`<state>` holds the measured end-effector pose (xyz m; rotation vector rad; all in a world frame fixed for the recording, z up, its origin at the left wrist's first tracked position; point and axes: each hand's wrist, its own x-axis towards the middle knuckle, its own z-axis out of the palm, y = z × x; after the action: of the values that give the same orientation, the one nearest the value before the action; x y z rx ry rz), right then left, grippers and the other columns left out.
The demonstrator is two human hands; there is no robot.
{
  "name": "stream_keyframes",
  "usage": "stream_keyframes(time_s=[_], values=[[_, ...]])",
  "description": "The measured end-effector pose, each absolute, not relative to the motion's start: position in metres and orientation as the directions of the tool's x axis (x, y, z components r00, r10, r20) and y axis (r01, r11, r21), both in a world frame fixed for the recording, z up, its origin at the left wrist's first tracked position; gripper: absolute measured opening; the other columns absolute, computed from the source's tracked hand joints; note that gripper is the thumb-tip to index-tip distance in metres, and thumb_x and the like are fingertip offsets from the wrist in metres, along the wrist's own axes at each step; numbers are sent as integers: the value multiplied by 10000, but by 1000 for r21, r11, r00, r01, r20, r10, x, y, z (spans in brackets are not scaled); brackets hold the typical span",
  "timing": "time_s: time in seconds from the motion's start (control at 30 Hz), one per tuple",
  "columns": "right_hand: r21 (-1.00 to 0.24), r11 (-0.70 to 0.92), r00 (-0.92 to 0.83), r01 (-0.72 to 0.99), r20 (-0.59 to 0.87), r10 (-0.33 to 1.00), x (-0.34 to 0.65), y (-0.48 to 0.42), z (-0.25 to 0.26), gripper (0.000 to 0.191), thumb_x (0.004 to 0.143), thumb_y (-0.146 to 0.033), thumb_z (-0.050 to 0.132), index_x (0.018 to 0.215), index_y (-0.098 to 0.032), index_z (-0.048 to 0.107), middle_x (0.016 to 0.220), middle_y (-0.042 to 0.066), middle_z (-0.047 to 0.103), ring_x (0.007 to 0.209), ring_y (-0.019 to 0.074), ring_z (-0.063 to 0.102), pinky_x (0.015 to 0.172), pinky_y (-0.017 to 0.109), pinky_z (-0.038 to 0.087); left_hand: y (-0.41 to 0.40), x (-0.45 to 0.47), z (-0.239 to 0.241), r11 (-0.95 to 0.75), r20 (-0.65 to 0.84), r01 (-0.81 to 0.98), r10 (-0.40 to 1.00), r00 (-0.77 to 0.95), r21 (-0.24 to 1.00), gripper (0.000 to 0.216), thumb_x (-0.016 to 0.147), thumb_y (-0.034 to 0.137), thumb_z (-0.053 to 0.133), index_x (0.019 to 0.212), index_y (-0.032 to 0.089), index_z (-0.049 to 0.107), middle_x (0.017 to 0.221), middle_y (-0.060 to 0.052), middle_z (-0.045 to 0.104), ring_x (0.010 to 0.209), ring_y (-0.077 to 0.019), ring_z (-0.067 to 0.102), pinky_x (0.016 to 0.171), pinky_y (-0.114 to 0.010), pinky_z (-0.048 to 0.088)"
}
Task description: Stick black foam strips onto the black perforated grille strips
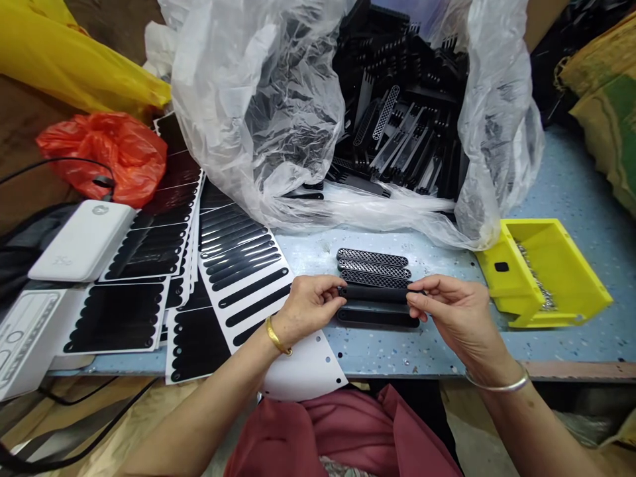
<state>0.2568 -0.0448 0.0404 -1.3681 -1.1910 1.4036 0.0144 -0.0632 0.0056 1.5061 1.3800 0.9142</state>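
Note:
A thin black adhesive strip (375, 293) is stretched level between my hands, over the row of bars. My left hand (315, 301) pinches its left end between thumb and fingers. At the other end, my right hand (450, 305) is closed on the strip in the same way. Whether the strip touches a bar beneath it I cannot tell. Just beyond lie several black plastic bars with lattice faces (372, 257), side by side. Nearer to me is a bar with a smooth black top (377, 318). The sticker sheet (303, 358) with black strips lies left of them, partly under my left forearm.
A clear plastic bag (298, 119) full of black plastic parts (397, 132) stands at the back. On the right is a yellow bin (571, 265) with small metal pieces. More strip sheets (116, 318), a white power bank (82, 238) and a red bag (109, 156) occupy the left.

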Motion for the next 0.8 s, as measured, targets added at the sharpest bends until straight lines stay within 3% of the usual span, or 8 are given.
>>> stream_keyframes(time_s=[0.8], values=[[-976, -160, -36, 149, -167, 985, 257, -48, 39, 158, 649, -251, 828, 749, -167, 739, 492, 10, 635, 425, 129, 581, 386, 220, 451, -62, 12, 8, 59, -103, 322, 987, 122, 945, 238, 725, 188, 630, 918, 110, 744, 619, -17, 642, 510, -83, 540, 461, -163, 432]])
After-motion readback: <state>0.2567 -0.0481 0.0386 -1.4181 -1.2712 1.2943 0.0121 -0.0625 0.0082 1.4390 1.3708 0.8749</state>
